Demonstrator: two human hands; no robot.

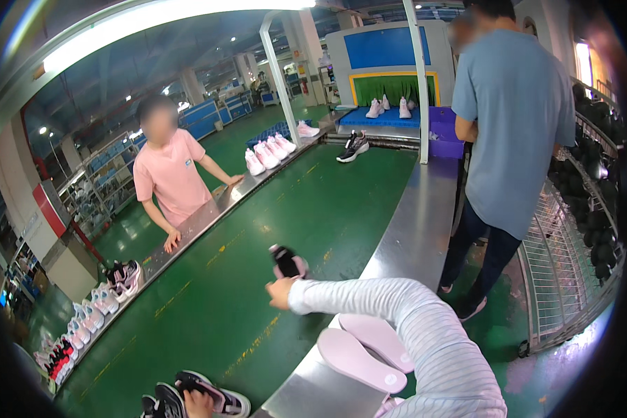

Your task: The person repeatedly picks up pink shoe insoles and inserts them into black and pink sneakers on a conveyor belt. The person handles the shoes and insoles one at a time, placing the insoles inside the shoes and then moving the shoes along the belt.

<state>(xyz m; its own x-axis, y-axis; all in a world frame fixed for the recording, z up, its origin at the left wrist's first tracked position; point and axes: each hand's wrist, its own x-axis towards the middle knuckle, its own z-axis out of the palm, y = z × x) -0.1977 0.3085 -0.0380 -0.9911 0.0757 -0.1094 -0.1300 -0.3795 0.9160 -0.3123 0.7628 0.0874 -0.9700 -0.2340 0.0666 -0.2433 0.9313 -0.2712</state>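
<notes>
My right hand [280, 292], in a white striped sleeve, reaches left over the green conveyor belt [272, 230] and grips a small black and pink shoe [287, 261], held up above the belt. At the picture's bottom edge my left hand [198, 404] rests on a black and pink shoe [216, 396], with another dark shoe [161, 403] beside it on the belt. Two pale pink insoles [369, 352] lie on the steel side rail [418, 223] under my right forearm.
A person in a pink shirt [168, 174] leans on the left rail. A person in a blue shirt [512, 118] stands right of the steel rail, by a wire rack [561, 272]. Rows of shoes [83, 317] line the left rail; pink shoes [268, 153] and a black shoe [354, 146] sit farther up.
</notes>
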